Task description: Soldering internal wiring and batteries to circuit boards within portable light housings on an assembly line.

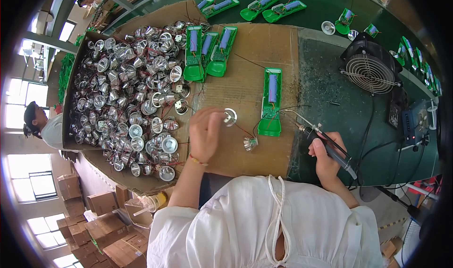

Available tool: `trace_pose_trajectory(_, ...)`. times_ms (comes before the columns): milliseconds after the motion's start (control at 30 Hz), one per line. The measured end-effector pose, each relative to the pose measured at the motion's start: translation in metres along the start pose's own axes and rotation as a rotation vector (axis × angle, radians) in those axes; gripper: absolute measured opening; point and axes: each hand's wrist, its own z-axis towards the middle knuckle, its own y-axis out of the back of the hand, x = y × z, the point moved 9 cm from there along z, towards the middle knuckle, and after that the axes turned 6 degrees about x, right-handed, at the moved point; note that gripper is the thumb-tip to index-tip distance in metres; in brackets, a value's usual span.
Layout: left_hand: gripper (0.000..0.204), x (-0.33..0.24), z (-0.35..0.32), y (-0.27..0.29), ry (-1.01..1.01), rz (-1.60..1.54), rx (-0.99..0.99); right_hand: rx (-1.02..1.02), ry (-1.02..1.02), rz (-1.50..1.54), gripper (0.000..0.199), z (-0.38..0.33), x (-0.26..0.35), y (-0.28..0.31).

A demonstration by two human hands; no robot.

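The cardboard sheet (245, 51) lies on the tabletop (330, 102) and serves as the landmark. To its left sits a box (71, 79) heaped with reflector cups (127, 93). On the sheet's far left part lie three torch halves (207, 51) side by side; near its right edge lies a single torch half (271, 102). On its near part, the left hand (205, 133) holds a reflector (230, 117), with another reflector (250, 144) just right of it. Right of the sheet, the right hand (328, 161) holds a soldering iron (325, 143); farther right and behind stands a fan (370, 67).

Brown cardboard boxes (101, 230) sit stacked on the floor at my lower left; a small blue-fronted display unit (415, 121) stands far right on my tabletop.
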Motion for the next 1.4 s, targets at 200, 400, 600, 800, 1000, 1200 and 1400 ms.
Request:
trace_pose_trajectory(200,0.019,-0.032,-0.015,0.014,-0.154,0.325,-0.098,0.02,-0.004,0.035,0.018,0.001,-0.002,-0.003)
trace_pose_trajectory(400,0.011,-0.051,-0.02,-0.04,-0.169,0.058,-0.059,0.051,0.025,-0.033,0.014,-0.001,0.005,-0.014)
trace_pose_trajectory(600,0.009,-0.053,0.003,-0.062,-0.127,0.116,0.047,0.041,0.007,-0.081,0.016,-0.001,0.001,-0.012)
trace_pose_trajectory(800,0.01,-0.052,0.006,-0.069,-0.116,0.143,0.097,0.043,0.005,-0.101,0.016,0.001,0.001,-0.016)
trace_pose_trajectory(1000,0.009,-0.053,0.007,-0.071,-0.122,0.133,0.09,0.108,0.06,-0.232,0.015,-0.001,0.001,-0.015)
trace_pose_trajectory(1200,0.009,-0.05,0.009,-0.071,-0.122,0.127,0.095,0.059,0.089,-0.18,0.013,-0.004,0.012,-0.012)
trace_pose_trajectory(1400,0.01,-0.054,0.009,-0.067,-0.126,0.143,0.096,0.101,0.04,-0.173,0.014,-0.002,0.008,-0.017)
